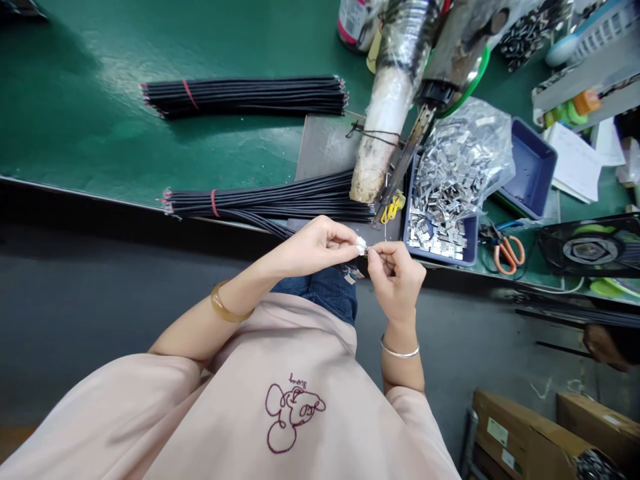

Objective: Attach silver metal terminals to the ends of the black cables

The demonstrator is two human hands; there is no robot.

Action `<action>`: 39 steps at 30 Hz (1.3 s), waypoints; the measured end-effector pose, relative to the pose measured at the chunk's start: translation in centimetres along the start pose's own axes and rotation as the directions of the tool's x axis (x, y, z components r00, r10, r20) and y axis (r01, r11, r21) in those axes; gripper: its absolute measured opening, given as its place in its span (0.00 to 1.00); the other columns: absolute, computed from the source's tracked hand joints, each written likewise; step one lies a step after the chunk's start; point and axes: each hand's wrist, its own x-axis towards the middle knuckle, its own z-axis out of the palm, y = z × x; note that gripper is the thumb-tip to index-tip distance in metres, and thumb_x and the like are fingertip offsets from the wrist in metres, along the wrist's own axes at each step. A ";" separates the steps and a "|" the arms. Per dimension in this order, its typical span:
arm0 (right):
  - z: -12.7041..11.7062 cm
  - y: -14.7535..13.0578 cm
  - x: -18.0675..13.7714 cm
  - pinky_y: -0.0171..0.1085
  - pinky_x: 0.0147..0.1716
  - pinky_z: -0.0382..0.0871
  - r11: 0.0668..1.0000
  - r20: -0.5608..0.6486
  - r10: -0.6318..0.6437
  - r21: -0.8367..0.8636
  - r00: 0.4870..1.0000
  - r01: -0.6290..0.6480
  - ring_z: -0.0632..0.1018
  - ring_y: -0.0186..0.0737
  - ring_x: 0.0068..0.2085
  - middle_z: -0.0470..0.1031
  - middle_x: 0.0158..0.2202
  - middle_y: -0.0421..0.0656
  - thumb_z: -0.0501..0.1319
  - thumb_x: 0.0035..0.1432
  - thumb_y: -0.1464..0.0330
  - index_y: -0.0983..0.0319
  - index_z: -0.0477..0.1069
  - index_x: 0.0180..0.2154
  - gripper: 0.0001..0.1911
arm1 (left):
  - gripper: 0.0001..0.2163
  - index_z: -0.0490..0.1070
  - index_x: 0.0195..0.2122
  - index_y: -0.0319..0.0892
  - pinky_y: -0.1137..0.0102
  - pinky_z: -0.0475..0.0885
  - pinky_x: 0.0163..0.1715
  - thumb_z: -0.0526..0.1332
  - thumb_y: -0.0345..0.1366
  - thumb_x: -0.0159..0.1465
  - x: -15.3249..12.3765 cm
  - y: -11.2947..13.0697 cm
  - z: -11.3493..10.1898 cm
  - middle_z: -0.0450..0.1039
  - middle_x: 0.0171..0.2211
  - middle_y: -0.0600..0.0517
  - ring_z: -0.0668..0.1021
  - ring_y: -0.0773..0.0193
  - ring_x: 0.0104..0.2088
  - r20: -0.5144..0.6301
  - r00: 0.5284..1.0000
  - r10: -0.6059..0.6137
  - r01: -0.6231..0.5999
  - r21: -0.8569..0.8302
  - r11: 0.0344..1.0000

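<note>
My left hand [320, 248] is closed in a pinch, with white wrapping on its fingertips. My right hand [397, 277] pinches close against it, just off the table edge. Between the fingertips is a tiny dark and silvery part, too small to name. Behind the hands lies a black cable bundle [265, 200] tied with a red band; some cables droop over the edge. Metal-tipped cable ends [353, 275] show below my fingers. Right of them, a blue tray [467, 257] holds many small metal connector shells [435, 227] and a plastic bag [475, 150].
A wrapped, pale-ended tube [377, 147] and a soldering iron [407, 153] slant down near my hands. A second cable bundle [245, 97] lies farther back. Orange-handled scissors [509, 255], another blue tray [533, 163] and a black fan [590, 250] stand right. Cardboard boxes [530, 433] are on the floor.
</note>
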 end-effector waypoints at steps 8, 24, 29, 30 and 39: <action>-1.4 0.0 0.2 0.30 0.17 0.59 0.956 -0.430 0.208 0.278 0.879 -0.090 0.65 0.27 0.16 0.65 0.20 0.30 0.60 0.64 0.68 0.58 0.71 0.40 0.02 | 0.10 0.76 0.28 0.35 0.75 0.52 0.22 0.64 0.36 0.62 0.1 -0.5 1.0 0.57 0.20 0.57 0.58 0.74 0.22 -0.151 0.988 0.039 -0.046 -0.043 0.998; 1.4 0.5 0.7 0.38 0.38 0.82 0.997 -0.262 -0.050 -0.072 0.964 0.032 0.85 0.41 0.44 0.83 0.45 0.45 0.63 0.65 0.70 0.59 0.73 0.38 0.01 | 0.08 0.70 0.23 0.39 0.74 0.57 0.22 0.63 0.33 0.59 1.1 -0.4 2.1 0.63 0.19 0.56 0.64 0.72 0.21 -0.371 0.927 0.057 -0.054 0.020 0.998; 1.4 0.3 1.3 0.40 0.39 0.82 0.997 -0.276 -0.063 -0.064 0.959 0.047 0.85 0.42 0.45 0.84 0.45 0.44 0.63 0.65 0.71 0.59 0.75 0.39 0.02 | 0.08 0.71 0.25 0.39 0.74 0.64 0.24 0.63 0.35 0.61 1.2 -0.2 2.3 0.69 0.22 0.54 0.70 0.69 0.25 -0.413 0.910 0.047 -0.047 0.011 0.999; 1.4 0.2 1.4 0.40 0.41 0.82 0.996 -0.284 -0.073 -0.063 0.956 0.058 0.85 0.42 0.45 0.84 0.45 0.44 0.64 0.64 0.72 0.58 0.76 0.39 0.03 | 0.08 0.72 0.26 0.39 0.74 0.64 0.24 0.63 0.35 0.61 1.2 -0.2 2.4 0.70 0.23 0.54 0.71 0.69 0.25 -0.416 0.908 0.051 -0.050 0.014 0.999; 0.9 -0.3 1.2 0.41 0.42 0.84 0.994 -0.249 -0.100 -0.068 0.963 0.086 0.86 0.41 0.42 0.83 0.48 0.44 0.63 0.62 0.74 0.58 0.72 0.37 0.05 | 0.08 0.72 0.26 0.38 0.74 0.61 0.24 0.62 0.34 0.62 1.0 -0.2 2.3 0.68 0.23 0.54 0.67 0.71 0.24 -0.400 0.916 0.037 -0.013 0.063 0.998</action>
